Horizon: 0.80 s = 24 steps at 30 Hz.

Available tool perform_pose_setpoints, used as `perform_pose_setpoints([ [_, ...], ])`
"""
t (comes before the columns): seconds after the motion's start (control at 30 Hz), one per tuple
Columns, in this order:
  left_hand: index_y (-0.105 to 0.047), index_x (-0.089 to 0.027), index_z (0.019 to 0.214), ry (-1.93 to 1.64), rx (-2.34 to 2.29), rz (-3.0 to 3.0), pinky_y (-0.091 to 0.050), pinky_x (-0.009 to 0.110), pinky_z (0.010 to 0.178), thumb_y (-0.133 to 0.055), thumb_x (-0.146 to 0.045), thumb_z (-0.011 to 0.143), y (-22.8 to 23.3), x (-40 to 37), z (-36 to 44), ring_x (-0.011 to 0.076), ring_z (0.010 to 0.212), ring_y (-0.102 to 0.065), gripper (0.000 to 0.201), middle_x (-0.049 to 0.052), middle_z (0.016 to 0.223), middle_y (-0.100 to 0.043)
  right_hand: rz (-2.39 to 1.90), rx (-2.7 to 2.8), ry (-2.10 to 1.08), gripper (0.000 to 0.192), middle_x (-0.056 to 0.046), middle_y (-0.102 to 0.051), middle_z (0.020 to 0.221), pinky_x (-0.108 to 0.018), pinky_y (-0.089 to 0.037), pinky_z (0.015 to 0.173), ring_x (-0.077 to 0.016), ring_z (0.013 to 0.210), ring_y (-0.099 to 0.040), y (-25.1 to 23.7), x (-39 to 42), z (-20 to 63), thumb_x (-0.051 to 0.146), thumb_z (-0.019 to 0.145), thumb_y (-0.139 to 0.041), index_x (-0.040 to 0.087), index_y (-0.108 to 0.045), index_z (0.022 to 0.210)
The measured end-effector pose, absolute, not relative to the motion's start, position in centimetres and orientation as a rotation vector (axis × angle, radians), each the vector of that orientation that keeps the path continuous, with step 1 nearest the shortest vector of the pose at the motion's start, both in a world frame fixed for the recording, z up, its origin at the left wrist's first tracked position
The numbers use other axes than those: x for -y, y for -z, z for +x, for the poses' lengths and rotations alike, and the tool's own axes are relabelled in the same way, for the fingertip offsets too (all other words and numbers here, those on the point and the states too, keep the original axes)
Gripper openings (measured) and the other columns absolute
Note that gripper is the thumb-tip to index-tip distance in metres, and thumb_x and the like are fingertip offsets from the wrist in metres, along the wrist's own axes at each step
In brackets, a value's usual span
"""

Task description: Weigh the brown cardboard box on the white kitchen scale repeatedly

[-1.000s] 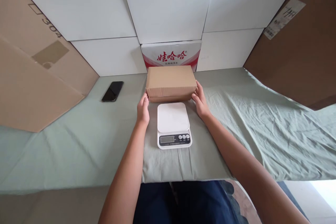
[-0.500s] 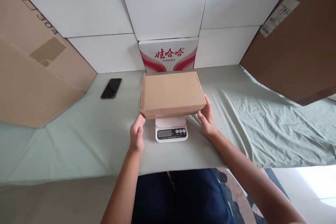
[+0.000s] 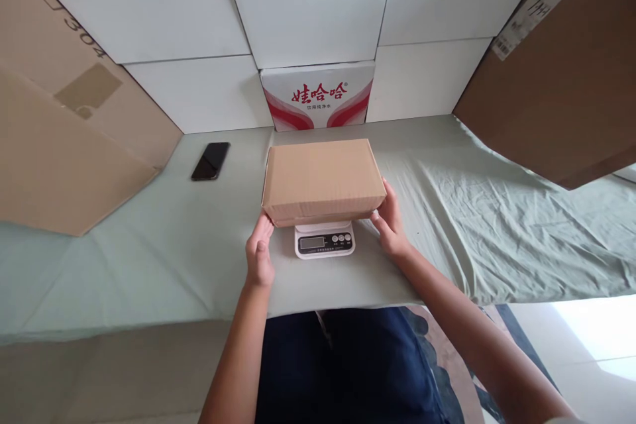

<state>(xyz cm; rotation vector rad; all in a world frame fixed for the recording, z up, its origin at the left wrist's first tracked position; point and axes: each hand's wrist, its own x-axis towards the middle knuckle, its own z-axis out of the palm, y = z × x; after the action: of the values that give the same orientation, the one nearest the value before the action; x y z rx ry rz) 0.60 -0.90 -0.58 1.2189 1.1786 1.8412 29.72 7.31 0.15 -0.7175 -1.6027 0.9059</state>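
A brown cardboard box (image 3: 322, 175) is gripped between my two hands, over a white kitchen scale (image 3: 325, 241). The box covers the scale's platform, so I cannot tell whether the two touch. On the near side, the scale's dark display and its round buttons show; no digits can be read. My left hand (image 3: 260, 252) holds the box's near left corner, its fingertips partly under the edge. Against the near right corner is my right hand (image 3: 390, 222), with its thumb in front and its fingers along the side.
A black phone (image 3: 211, 161) lies on the green cloth (image 3: 199, 238) to the left. Behind stands a white and red carton (image 3: 318, 98) against white panels (image 3: 308, 6). Large cardboard sheets flank the table, one at the left (image 3: 64, 139) and one at the right (image 3: 556, 93).
The box has come slightly nearer and lower over the scale, hiding more of its platform. Both hands keep their hold. The whole view has shifted a little.
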Motion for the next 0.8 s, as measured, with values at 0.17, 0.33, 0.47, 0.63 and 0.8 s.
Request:
perform_pose_setpoints([
  [0.17,-0.067,-0.017,0.146,-1.86,-1.168,1.217,-0.04,0.057,0.125,-0.058,-0.08,0.087,0.9,1.1,0.7,0.0419,0.147,-0.056,0.087,0.022,0.149,-0.066,-0.75,1.605,-0.905,0.071,-0.003,-0.036,0.169,-0.061,-0.047,0.122,-0.0346,0.155,-0.041,0.1,-7.4,29.8,0.061,0.099,-0.057,0.048,-0.029,0.163],
  [0.33,-0.063,-0.021,0.151,-1.881,-1.159,1.243,-0.037,0.054,0.128,-0.055,-0.078,0.091,0.3,1.1,0.8,0.0395,0.152,-0.05,0.083,0.019,0.157,-0.06,-0.752,1.592,-0.843,0.071,-0.003,-0.036,0.17,-0.061,-0.046,0.122,-0.0344,0.154,-0.044,0.0,-7.5,29.9,0.06,0.1,-0.057,0.048,-0.028,0.163],
  [0.47,-0.058,-0.025,0.156,-1.908,-1.164,1.234,-0.034,0.052,0.13,-0.049,-0.078,0.094,-0.2,1.1,0.9,0.0371,0.159,-0.04,0.082,0.014,0.167,-0.05,-0.79,1.525,-0.791,0.07,-0.004,-0.041,0.168,-0.064,-0.044,0.122,-0.0359,0.151,-0.048,-0.6,-7.6,29.9,0.063,0.098,-0.055,0.048,-0.03,0.163],
  [0.63,-0.061,-0.02,0.152,-1.861,-1.254,1.176,-0.039,0.054,0.127,-0.05,-0.086,0.087,0.4,0.8,0.8,0.0396,0.153,-0.049,0.093,0.02,0.155,-0.062,-0.818,1.488,-0.817,0.072,-0.007,-0.046,0.164,-0.065,-0.045,0.121,-0.0368,0.15,-0.051,-0.9,-7.8,29.9,0.065,0.097,-0.055,0.044,-0.033,0.162],
  [0.8,-0.065,-0.019,0.148,-1.856,-1.263,1.161,-0.04,0.054,0.126,-0.051,-0.088,0.085,0.6,0.7,0.8,0.0406,0.154,-0.047,0.095,0.02,0.153,-0.064,-0.825,1.51,-0.816,0.071,-0.007,-0.052,0.161,-0.062,-0.05,0.117,-0.0366,0.145,-0.056,-0.9,-7.9,30.0,0.067,0.097,-0.054,0.042,-0.036,0.161],
])
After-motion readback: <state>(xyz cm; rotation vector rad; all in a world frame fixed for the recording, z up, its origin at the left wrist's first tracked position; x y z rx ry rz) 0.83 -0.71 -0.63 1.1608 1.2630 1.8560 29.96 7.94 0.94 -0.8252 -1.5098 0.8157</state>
